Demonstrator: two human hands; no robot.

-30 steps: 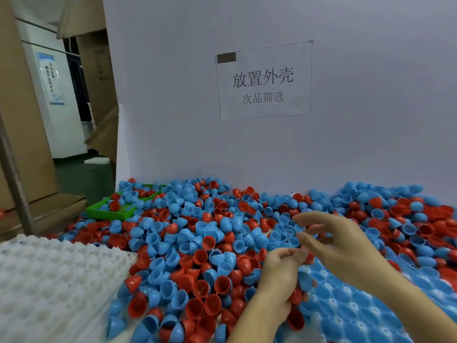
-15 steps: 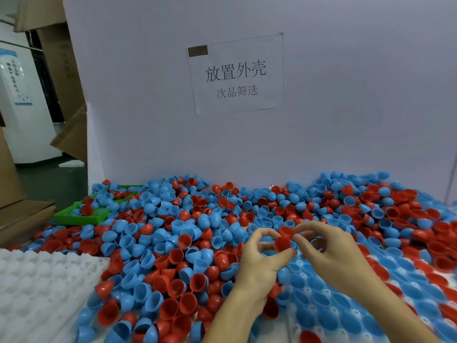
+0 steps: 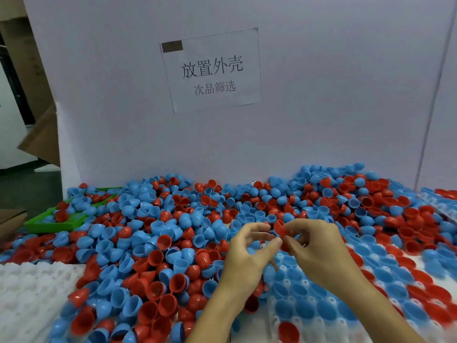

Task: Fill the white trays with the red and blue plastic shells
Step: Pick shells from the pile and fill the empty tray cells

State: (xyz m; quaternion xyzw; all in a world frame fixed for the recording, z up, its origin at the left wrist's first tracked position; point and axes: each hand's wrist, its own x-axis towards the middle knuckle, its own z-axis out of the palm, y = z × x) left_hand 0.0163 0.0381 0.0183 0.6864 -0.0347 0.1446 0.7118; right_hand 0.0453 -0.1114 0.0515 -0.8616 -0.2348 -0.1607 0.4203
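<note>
A deep pile of red and blue plastic shells (image 3: 173, 231) covers the table. At lower right lies a white tray (image 3: 272, 320) whose cups hold blue and red shells. Above its near-left corner my right hand (image 3: 319, 248) pinches a red shell (image 3: 279, 227) between thumb and fingers. My left hand (image 3: 247, 253) is right beside it, fingers loosely curled, thumb tip touching the shell's lower edge. Another white tray (image 3: 29, 293), with bare cups, lies at lower left.
A white board wall (image 3: 321, 107) with a paper sign (image 3: 212, 70) closes the back of the table. A green tray (image 3: 49, 226) with a few shells sits at the far left of the pile. Cardboard boxes (image 3: 42, 139) stand beyond the left edge.
The red shell that my left fingers pinched has passed to my right hand. Both hands stay together over the tray's corner while the view has swung right.
</note>
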